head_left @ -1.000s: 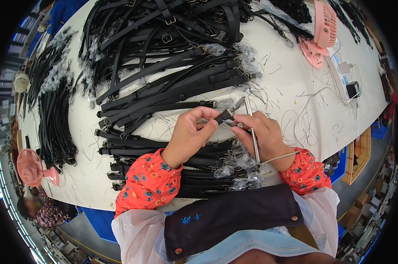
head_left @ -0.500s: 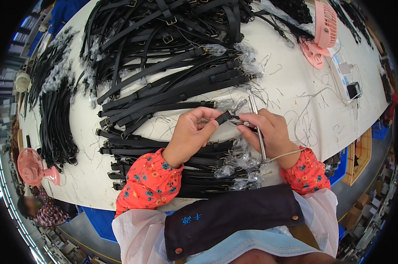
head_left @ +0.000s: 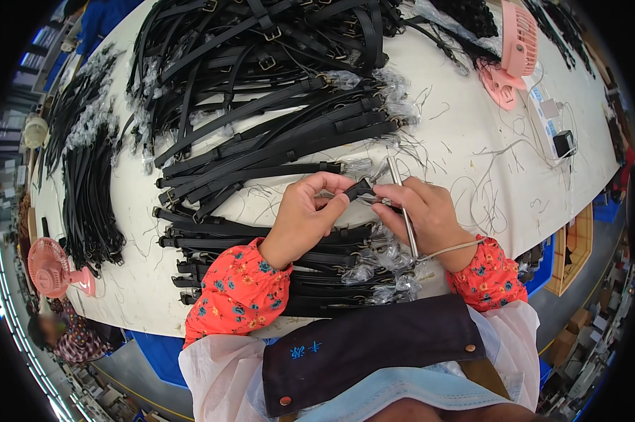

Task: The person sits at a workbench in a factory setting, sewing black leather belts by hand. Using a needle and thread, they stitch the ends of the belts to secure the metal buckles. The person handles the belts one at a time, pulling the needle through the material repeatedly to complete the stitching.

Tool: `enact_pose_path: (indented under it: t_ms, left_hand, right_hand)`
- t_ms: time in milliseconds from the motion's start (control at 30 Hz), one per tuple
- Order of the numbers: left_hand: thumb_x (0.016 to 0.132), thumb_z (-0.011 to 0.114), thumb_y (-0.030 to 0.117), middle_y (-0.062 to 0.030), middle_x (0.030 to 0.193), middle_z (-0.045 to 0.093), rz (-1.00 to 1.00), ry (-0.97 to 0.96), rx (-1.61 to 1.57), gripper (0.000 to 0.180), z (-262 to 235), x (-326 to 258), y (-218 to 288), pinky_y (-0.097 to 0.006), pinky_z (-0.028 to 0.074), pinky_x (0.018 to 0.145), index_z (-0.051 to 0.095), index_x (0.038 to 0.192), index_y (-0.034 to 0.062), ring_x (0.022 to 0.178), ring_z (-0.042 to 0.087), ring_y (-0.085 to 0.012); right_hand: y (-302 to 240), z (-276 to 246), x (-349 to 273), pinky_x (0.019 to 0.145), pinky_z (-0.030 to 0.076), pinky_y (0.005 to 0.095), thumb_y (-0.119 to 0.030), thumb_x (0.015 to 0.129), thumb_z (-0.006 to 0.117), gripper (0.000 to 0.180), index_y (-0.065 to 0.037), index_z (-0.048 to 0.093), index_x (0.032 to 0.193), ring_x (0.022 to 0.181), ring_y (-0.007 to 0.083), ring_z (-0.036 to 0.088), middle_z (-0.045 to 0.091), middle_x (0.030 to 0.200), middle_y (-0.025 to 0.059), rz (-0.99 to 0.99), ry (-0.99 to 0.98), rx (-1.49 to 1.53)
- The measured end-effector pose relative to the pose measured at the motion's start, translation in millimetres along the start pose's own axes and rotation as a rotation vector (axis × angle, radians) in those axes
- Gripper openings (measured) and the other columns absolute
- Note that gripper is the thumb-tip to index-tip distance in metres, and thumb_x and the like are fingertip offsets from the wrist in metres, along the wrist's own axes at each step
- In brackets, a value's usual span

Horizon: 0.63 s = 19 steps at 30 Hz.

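Note:
Between the thumb and fingers of my left hand (head_left: 300, 216) is the end of a black belt (head_left: 359, 188), tilted up above the table. My right hand (head_left: 433, 214) is closed, its fingertips close to the belt end. A slim silver metal rod (head_left: 394, 171) passes through that hand, its upper end pointing away from me. A pale cord lies by the rod's lower end and across my right wrist. I cannot make out the small dark piece at the right fingertips. Under my hands lies a row of black belts (head_left: 331, 257) with buckles and clear plastic wrap.
Beyond my hands, more black belts (head_left: 275, 148) lie in a large tangled pile. At the left is another strap bundle (head_left: 89, 190) with a pink fan (head_left: 48, 267). A second pink fan (head_left: 520, 42), a power strip (head_left: 542, 116) and loose threads are on the right.
My right hand has turned a little, so the rod's upper end leans further left. The belt end has twisted slightly in my left fingers, which stay in place.

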<state>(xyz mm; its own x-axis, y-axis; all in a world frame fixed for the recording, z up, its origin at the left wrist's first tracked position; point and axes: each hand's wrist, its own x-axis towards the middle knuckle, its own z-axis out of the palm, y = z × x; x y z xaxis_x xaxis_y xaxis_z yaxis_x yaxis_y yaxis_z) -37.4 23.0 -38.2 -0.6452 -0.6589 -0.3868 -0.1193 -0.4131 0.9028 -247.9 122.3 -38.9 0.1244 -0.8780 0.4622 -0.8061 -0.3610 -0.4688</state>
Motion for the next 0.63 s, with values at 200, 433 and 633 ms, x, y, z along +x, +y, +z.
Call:
enact_pose_path:
  t_ms: [200,433,633]
  left_hand:
    - [0.097,0.066,0.003,-0.001,0.095,0.066,-0.002,0.006,0.028,0.024,0,0,-1,-0.017,0.038,0.049,0.066,0.12,-0.0033,0.057,0.049,-0.0008]
    - [0.097,0.065,0.003,-0.001,0.094,0.067,-0.002,0.008,0.036,0.023,3,-1,2,-0.018,0.038,0.049,0.066,0.119,-0.0036,0.057,0.049,-0.001]
    - [0.097,0.067,0.008,-0.0011,0.095,0.068,0.055,0.005,0.165,0.026,-1,1,-2,-0.018,0.04,0.05,0.067,0.122,0.0002,0.059,0.051,-0.0013]
  right_hand:
    - [0,4,-1,0.05,0.049,0.0356,-0.012,0.084,0.08,0.031,-0.01,0.067,0.113,0.058,0.0223,0.061,0.059,0.08,0.0053,0.02,0.007,0.031]
    - [14,-7,4,0.054,0.048,0.0347,-0.009,0.084,0.08,0.032,-0.009,0.067,0.113,0.059,0.0241,0.062,0.062,0.078,0.006,0.11,0.205,-0.04]
    - [30,-30,15,0.087,0.049,0.0407,-0.006,0.085,0.078,0.032,-0.011,0.068,0.114,0.095,0.0302,0.066,0.074,0.102,0.0062,-0.011,0.203,-0.34]
